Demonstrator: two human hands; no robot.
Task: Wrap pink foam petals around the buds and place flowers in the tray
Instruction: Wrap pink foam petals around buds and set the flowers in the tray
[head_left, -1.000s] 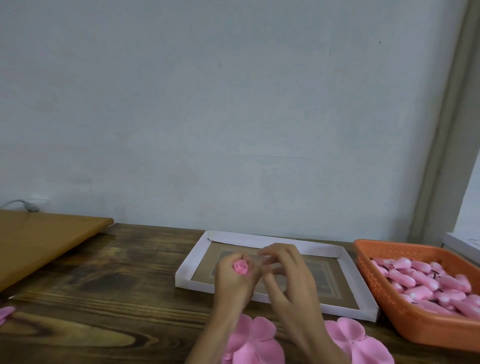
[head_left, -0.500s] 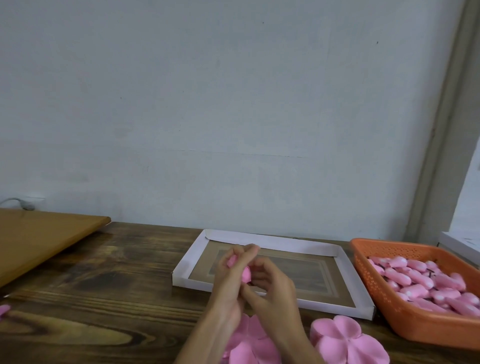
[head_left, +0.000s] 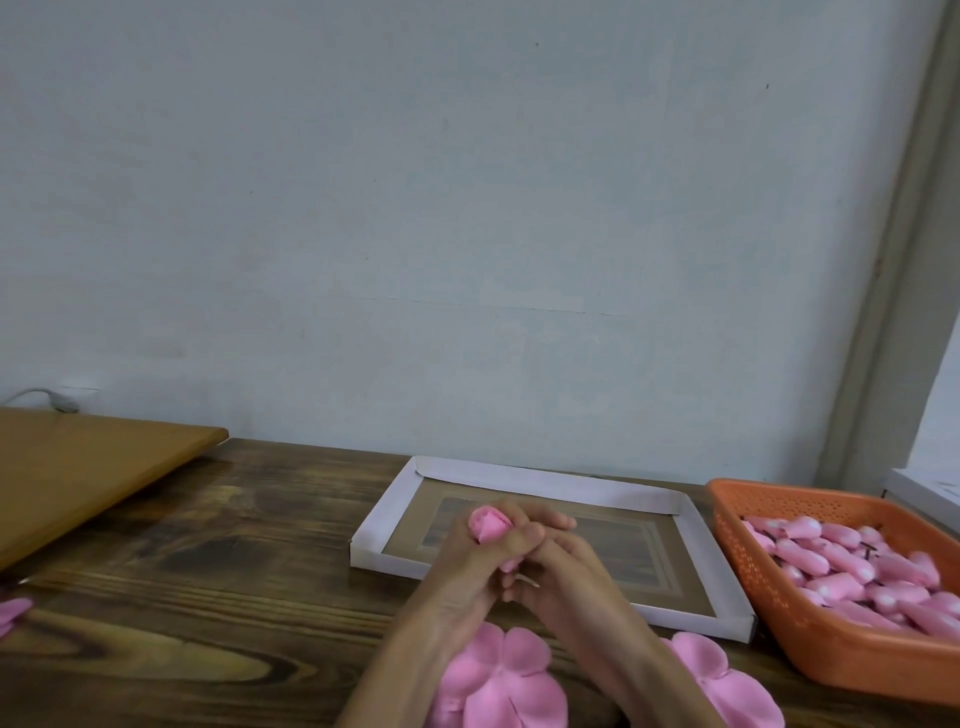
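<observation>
Fingers (head_left: 550, 521) of both hands are curled close together around one pink foam flower (head_left: 488, 525), held in the air over the near left part of the tray. The left hand (head_left: 462, 566) grips it from the left with the thumb laid across its front. The right hand (head_left: 566, 577) pinches its lower end, where a thin bit of stem shows. Only the rounded, rolled top of the flower sticks out above the left hand. Behind the tray rises a plain, pale blue-grey wall (head_left: 467, 208). The tray sits on a dark wooden surface (head_left: 208, 571) with bold grain. Well to the left of the tray lies a lighter brown board (head_left: 78, 467), and a thin white cable (head_left: 36, 395) runs along the wall behind it. The tray (head_left: 519, 475) is a shallow rectangle with low white card walls and a brown floor. Just to the right of the tray stands an orange perforated plastic basket (head_left: 831, 644), holding a heap of pink buds (head_left: 841, 556). In front of the tray two flat pink petal pieces lie on the surface, each with several rounded lobes and each partly hidden by a forearm. One petal piece (head_left: 498, 680) is in front of the tray's left half, and the other petal piece (head_left: 727, 680) is in front of its right corner. Far to the left of the tray, at the picture's edge, lies a small pink foam scrap (head_left: 13, 613).
</observation>
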